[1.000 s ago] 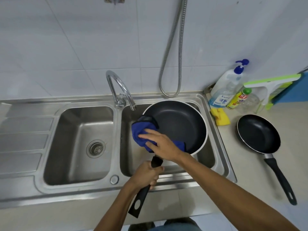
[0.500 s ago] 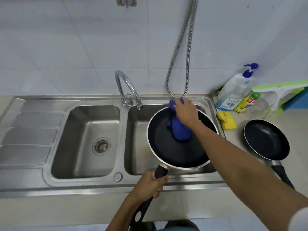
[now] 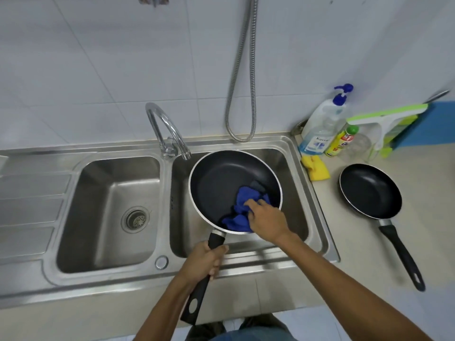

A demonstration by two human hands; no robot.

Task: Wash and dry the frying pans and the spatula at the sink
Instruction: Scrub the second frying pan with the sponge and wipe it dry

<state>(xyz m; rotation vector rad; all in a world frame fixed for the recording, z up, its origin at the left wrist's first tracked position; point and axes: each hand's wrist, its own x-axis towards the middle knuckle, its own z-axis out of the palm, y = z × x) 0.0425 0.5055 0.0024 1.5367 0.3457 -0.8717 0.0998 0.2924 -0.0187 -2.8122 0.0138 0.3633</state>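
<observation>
A large black frying pan [image 3: 221,183] with a silver rim hangs over the right basin of the steel sink [image 3: 317,205]. My left hand [image 3: 203,263] grips its black handle near the front edge. My right hand [image 3: 267,221] presses a bunched blue cloth [image 3: 242,209] against the pan's inner floor at the near right side. A smaller black frying pan [image 3: 369,190] lies on the counter to the right, its handle pointing toward me. No spatula is in view.
The chrome tap [image 3: 167,129] arches over the divider between the basins, and a metal hose [image 3: 242,94] hangs down the tiled wall. A soap pump bottle [image 3: 320,124], a yellow bottle [image 3: 341,141], a yellow sponge [image 3: 316,168] and a green squeegee [image 3: 386,119] crowd the back right corner.
My right hand has swept the blue cloth round the pan, from the left rim to the far rim and now to the near right side. My left hand kept hold of the handle.
</observation>
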